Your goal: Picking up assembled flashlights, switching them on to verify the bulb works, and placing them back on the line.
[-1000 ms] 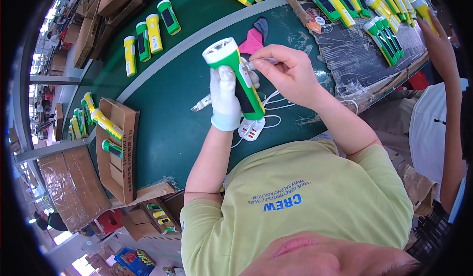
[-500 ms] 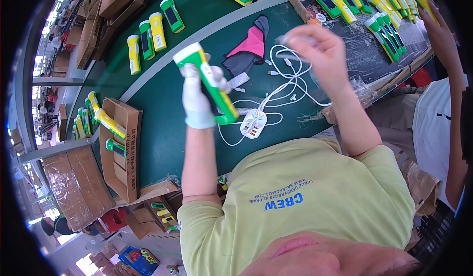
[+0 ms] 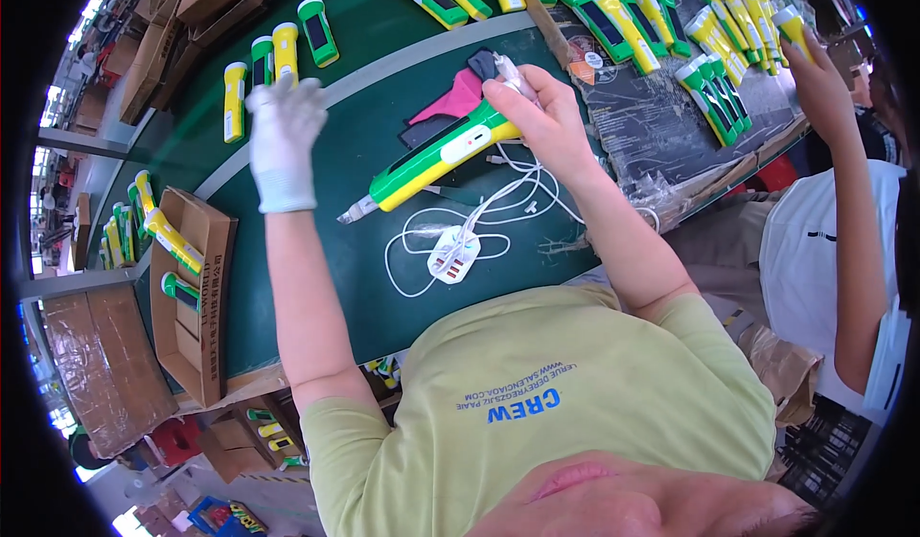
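Note:
My right hand (image 3: 548,120), bare, is closed around one end of a green and yellow flashlight (image 3: 436,163), which slants down to the left above the table. A crumpled clear piece (image 3: 516,75), perhaps plastic, shows at its fingers. Another clear piece (image 3: 356,211) lies at the flashlight's lower end; I cannot tell if they touch. My left hand (image 3: 287,130), in a white glove, is open with fingers apart and somewhat blurred. It is beside a yellow flashlight (image 3: 235,104) in the row at the far left, partly covering a green one.
A white charging hub (image 3: 454,253) with tangled white cables lies on the green table. A pink and grey cloth (image 3: 455,101) is behind the held flashlight. An open carton (image 3: 213,317) with flashlights stands at left. At right, a co-worker's hand (image 3: 815,82) holds a yellow flashlight near several others.
The flashlight has passed from my left hand to my right and now slants the other way. My left hand has let go and moved left toward the row of flashlights.

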Available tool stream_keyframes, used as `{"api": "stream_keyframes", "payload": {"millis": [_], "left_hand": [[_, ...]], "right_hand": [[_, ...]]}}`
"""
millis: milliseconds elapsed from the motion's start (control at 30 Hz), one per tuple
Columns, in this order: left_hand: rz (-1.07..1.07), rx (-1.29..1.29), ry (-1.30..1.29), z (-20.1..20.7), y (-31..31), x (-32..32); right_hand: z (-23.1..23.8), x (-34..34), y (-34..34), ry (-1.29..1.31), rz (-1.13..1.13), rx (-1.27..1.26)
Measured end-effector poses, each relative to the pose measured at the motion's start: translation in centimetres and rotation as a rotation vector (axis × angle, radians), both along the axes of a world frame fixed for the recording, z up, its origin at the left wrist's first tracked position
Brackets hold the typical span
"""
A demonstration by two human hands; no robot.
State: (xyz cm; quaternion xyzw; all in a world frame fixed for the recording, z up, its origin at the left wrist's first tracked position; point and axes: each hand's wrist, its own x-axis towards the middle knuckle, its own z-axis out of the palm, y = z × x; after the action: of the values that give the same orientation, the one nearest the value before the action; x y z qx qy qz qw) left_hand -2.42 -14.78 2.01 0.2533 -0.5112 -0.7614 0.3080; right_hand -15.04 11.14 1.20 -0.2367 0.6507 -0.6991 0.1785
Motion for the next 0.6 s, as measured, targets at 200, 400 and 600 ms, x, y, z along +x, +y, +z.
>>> {"api": "stream_keyframes", "payload": {"millis": [200,400,600], "left_hand": [[-0.172,-1.629,-0.236,4.6,9.7,1.2],[-0.408,-0.079,-0.04,-1.1,8.8,0.2],[-0.628,0.321,0.383,-2.1,11.3,0.1]], "right_hand": [[0.5,1.0,-1.0,-0.035,0.0,-0.017],[3.3,-0.4,1.1,-0.458,0.186,-0.493],[0.3,3.1,2.3,0.072,0.379,0.213]]}}
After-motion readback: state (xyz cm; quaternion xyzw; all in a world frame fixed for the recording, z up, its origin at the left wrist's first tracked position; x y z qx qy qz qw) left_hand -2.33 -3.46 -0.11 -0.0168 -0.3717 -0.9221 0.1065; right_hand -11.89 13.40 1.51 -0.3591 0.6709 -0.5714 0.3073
